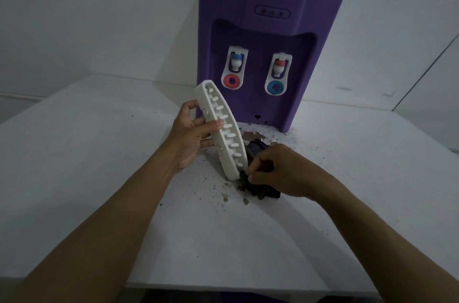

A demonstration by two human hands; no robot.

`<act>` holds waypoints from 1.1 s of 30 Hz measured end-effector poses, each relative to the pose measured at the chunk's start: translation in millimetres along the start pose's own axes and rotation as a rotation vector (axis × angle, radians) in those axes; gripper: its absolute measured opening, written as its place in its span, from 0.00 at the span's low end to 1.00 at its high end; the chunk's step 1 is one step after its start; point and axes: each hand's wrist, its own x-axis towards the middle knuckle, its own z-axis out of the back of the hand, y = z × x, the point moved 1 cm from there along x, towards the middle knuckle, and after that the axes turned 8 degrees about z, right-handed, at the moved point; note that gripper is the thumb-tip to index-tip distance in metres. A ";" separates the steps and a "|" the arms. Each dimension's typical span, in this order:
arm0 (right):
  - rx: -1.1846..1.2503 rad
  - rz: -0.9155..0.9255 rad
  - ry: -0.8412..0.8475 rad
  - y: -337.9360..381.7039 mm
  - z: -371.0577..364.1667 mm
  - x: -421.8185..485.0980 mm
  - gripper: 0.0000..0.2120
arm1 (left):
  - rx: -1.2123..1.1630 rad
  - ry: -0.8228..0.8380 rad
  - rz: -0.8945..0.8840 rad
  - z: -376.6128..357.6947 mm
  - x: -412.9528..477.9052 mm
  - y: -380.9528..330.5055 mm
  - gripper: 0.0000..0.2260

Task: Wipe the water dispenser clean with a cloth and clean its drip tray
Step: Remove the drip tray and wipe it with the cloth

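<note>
1. While the drip tray (229, 136) stands tilted on edge just before the water dispenser (268, 29), a sideways wipe could skid its lower end across the gritty bench (99, 153).
2. Long axis: upper end toward the dispenser, lower end toward the person; slotted face turned rightward.
3. Grip of left hand (191, 133): wrapped round the tray's middle.
4. Grip of right hand (278, 171): pinching the dark cloth (258, 191) at the tray's lower end.

Perhaps a home or office corner: bare white walls (74, 17), table (74, 153), water dispenser (268, 29).
</note>
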 end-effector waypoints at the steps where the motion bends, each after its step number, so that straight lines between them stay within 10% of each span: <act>1: 0.065 0.018 -0.031 0.2 3.2 -0.5 0.04 | -0.006 0.014 0.011 1.0 -0.1 0.3 0.29; 6: 0.213 0.154 -0.464 14.7 19.6 16.4 0.08 | 0.001 0.084 0.041 1.3 -0.6 2.0 0.32; 20: 0.123 0.297 -0.713 62.0 34.5 98.0 0.04 | 0.012 0.105 -0.021 -5.8 -1.1 1.5 0.33; 33: -0.200 0.277 -0.420 64.7 44.3 89.8 0.05 | 0.087 0.088 -0.039 -3.0 1.9 1.8 0.34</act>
